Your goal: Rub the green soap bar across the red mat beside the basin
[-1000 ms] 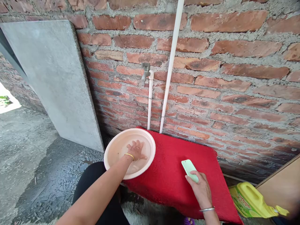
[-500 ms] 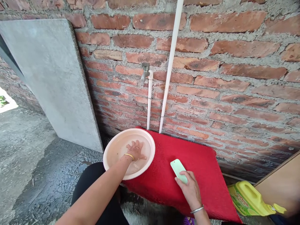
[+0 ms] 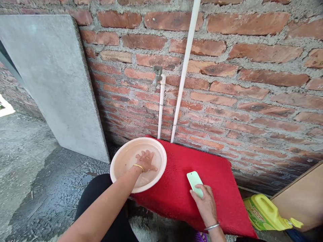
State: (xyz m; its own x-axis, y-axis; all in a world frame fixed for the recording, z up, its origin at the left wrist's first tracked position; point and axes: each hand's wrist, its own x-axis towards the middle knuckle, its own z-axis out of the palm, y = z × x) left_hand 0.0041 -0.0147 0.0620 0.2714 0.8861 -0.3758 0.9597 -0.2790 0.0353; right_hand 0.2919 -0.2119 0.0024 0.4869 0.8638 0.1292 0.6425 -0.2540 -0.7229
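My left hand [image 3: 145, 161] dips into the water of a pale pink basin [image 3: 118, 152], fingers spread and holding nothing. A gold bangle circles that wrist. The basin stands at the left end of a red rug [image 3: 214, 168] that hangs over a low support. My right hand [image 3: 205, 200], with a silver bangle at the wrist, grips the near end of a light green scrub brush [image 3: 193, 178]. The brush lies on the red rug with its far end uncovered and its underside hidden.
A grey metal tap [image 3: 157, 74] and white pipes [image 3: 183, 80] run along the brick wall [image 3: 252, 50]. A grey slab [image 3: 60, 80] leans at left above wet floor [image 3: 58, 178]. At right lies a yellow detergent jug [image 3: 264, 211] beside a tan panel [image 3: 300, 198].
My right hand has slid the scrub brush slightly to the right on the rug. My left hand stays spread in the basin. The view has shifted slightly.
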